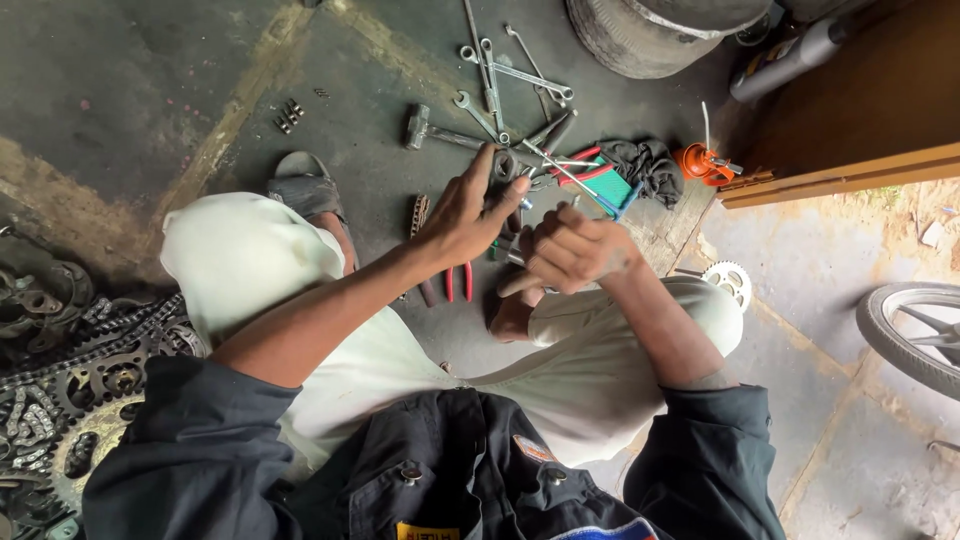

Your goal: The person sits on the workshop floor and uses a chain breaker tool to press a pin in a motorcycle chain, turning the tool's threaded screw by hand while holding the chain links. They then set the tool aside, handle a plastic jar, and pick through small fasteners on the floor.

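A person squats on a stained concrete floor (120, 90), knees in pale trousers (250, 260) spread wide, dark jacket sleeves (190, 450) pushed up the forearms. At the top edge lies a worn tyre (650, 30), and at the right edge part of a spoked wheel (915, 330) shows. A heap of greasy chains and sprockets (70, 380) fills the lower left corner, while a lone pale sprocket (730, 280) lies just beside the right knee.

Between the knees, on the floor, tools are scattered: several spanners (505, 70) fanned out near the tyre, a hammer (440, 130) below them, a dark rag (645, 165), an orange oil can (700, 163), and red-handled pliers (458, 282) near the left wrist.

The left hand (465, 220) is raised above these tools, fingers curled and thumb stretched up, gripping a small dark metal part (503, 168) that looks like a short, thick ring or sleeve, grey-black and dull with grease. The right hand (575, 250) is closed into a loose fist just beside it, touching the left fingers; it seems to hold a small metal piece (512, 256), largely hidden by the knuckles, so its shape cannot be told.
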